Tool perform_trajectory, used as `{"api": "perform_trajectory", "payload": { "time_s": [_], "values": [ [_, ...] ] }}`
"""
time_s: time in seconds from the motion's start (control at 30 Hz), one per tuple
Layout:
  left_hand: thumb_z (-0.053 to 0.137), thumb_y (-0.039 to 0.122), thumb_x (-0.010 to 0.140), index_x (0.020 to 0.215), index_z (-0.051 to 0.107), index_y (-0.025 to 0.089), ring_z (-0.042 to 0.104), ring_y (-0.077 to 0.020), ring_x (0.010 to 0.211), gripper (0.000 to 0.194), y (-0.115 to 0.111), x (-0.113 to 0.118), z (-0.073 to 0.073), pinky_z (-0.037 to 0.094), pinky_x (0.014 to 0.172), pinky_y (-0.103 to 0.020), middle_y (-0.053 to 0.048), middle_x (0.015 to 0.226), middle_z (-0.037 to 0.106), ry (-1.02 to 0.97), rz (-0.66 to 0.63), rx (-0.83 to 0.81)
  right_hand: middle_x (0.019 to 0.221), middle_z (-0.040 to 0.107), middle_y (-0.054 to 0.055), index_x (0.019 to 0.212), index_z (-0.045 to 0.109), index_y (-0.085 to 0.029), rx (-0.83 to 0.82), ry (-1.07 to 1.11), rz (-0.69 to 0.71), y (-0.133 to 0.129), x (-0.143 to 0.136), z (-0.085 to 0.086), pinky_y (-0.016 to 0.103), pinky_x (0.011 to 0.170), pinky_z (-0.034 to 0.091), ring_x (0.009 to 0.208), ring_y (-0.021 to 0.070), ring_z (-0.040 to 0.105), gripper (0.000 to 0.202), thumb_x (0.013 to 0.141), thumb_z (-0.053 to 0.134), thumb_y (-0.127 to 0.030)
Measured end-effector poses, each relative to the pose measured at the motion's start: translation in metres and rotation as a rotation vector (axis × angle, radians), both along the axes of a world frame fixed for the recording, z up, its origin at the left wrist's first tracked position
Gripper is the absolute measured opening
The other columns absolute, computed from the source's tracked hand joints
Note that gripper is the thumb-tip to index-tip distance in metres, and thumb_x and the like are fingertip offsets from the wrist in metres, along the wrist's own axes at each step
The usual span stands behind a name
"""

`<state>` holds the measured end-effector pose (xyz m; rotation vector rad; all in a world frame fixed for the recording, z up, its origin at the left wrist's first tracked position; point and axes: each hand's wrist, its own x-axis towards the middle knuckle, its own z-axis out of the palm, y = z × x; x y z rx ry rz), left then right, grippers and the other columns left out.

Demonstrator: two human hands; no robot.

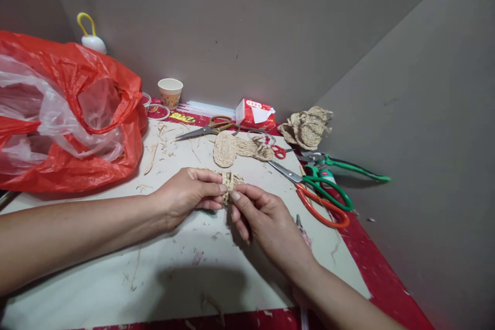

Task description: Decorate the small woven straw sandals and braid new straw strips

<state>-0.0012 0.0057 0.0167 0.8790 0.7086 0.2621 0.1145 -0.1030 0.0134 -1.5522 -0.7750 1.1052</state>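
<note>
Hands (266,214) on woven piece (228,180), translucent plastic (64,116) in red bag (129,80)

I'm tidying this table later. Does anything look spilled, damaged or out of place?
Loose straw-coloured scraps litter the pale board, and faint pinkish marks blot it on the near side of the held woven piece. Both look untidy against the plain surface. No liquid spill or breakage stands out.

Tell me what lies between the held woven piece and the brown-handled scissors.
In the head view, an oval woven pad lies between the held woven piece and the brown-handled scissors.
</note>
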Motion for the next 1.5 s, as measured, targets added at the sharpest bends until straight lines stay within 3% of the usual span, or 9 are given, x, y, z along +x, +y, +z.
{"api": "perform_trajectory", "payload": {
  "time_s": [0.2, 0.4, 0.8, 0.93, 1.03, 1.13, 1.3, 1.5],
  "values": [
    [0.078, 0.021, 0.065, 0.068, 0.066, 0.01, 0.059, -0.006, 0.06, 0.017, -0.001, -0.003, 0.003, 0.049, 0.063, -0.018, 0.0, 0.068, 0.062, -0.056, -0.036, 0.041, 0.049, 0.047, -0.007, 0.07, 0.058, -0.018, 0.003, -0.157, 0.043, 0.0, -0.002, 0.012, 0.019, 0.037, 0.034, 0.035, 0.0055, 0.039, 0.029, 0.082, 0.055, -0.044],
    [0.082, 0.026, 0.06, 0.064, 0.064, 0.012, 0.057, -0.0056, 0.058, 0.023, -0.007, -0.006, 0.006, 0.047, 0.061, -0.019, 0.001, 0.065, 0.061, -0.08, 0.042, 0.067, 0.053, 0.047, -0.005, 0.085, 0.067, -0.018, 0.048, -0.351, 0.063, -0.001, -0.004, 0.015, 0.02, 0.036, 0.032, 0.036, 0.0075, 0.041, 0.028, 0.085, 0.051, -0.041],
    [0.079, 0.021, 0.063, 0.065, 0.059, 0.014, 0.053, -0.0038, 0.055, 0.022, -0.009, -0.013, 0.032, 0.047, 0.057, -0.016, 0.005, 0.062, 0.056, -0.221, 0.173, 0.088, 0.054, 0.059, -0.001, 0.071, 0.069, -0.02, 0.203, -0.808, 0.077, 0.011, -0.009, 0.052, 0.022, 0.045, 0.037, 0.041, 0.01, 0.047, 0.025, 0.086, 0.051, -0.026],
    [0.075, 0.015, 0.069, 0.065, 0.061, 0.012, 0.053, -0.0033, 0.055, 0.015, -0.005, -0.017, 0.054, 0.05, 0.058, -0.015, 0.004, 0.063, 0.056, -0.292, 0.196, 0.08, 0.055, 0.06, -0.001, 0.069, 0.067, -0.019, 0.31, -0.877, -0.042, 0.008, -0.004, 0.069, 0.023, 0.046, 0.039, 0.044, 0.0109, 0.05, 0.022, 0.084, 0.058, -0.034],
    [0.068, 0.009, 0.075, 0.069, 0.063, 0.011, 0.056, -0.0047, 0.057, 0.008, 0.0, -0.023, 0.078, 0.052, 0.059, -0.016, 0.001, 0.065, 0.058, -0.349, 0.252, 0.021, 0.052, 0.057, -0.001, 0.068, 0.065, -0.019, 0.414, -0.8, -0.253, -0.003, -0.002, 0.088, 0.022, 0.043, 0.037, 0.043, 0.0103, 0.047, 0.027, 0.084, 0.06, -0.04],
    [0.062, 0.005, 0.078, 0.071, 0.063, 0.009, 0.057, -0.0055, 0.056, 0.009, 0.001, -0.03, 0.101, 0.053, 0.057, -0.015, -0.002, 0.065, 0.059, -0.402, 0.342, -0.046, 0.048, 0.051, -0.003, 0.063, 0.061, -0.019, 0.468, -0.689, -0.352, -0.013, 0.0, 0.097, 0.022, 0.042, 0.035, 0.042, 0.0097, 0.044, 0.033, 0.084, 0.06, -0.044],
    [0.058, 0.0, 0.079, 0.069, 0.061, 0.008, 0.056, -0.0062, 0.051, 0.013, -0.01, -0.035, 0.133, 0.054, 0.051, -0.016, -0.004, 0.064, 0.058, -0.491, 0.39, -0.128, 0.058, 0.058, -0.001, 0.084, 0.065, -0.018, 0.521, -0.504, -0.241, -0.012, 0.001, 0.088, 0.023, 0.044, 0.042, 0.048, 0.0114, 0.05, 0.029, 0.08, 0.064, -0.046],
    [0.054, 0.003, 0.083, 0.071, 0.057, 0.007, 0.057, -0.007, 0.055, 0.013, -0.026, -0.028, 0.163, 0.054, 0.052, -0.015, -0.007, 0.07, 0.059, -0.673, 0.386, -0.233, 0.065, 0.057, -0.002, 0.073, 0.054, -0.019, 0.594, -0.378, -0.122, -0.006, -0.003, 0.084, 0.022, 0.047, 0.044, 0.052, 0.0103, 0.052, 0.035, 0.089, 0.05, -0.05]
  ]
}}
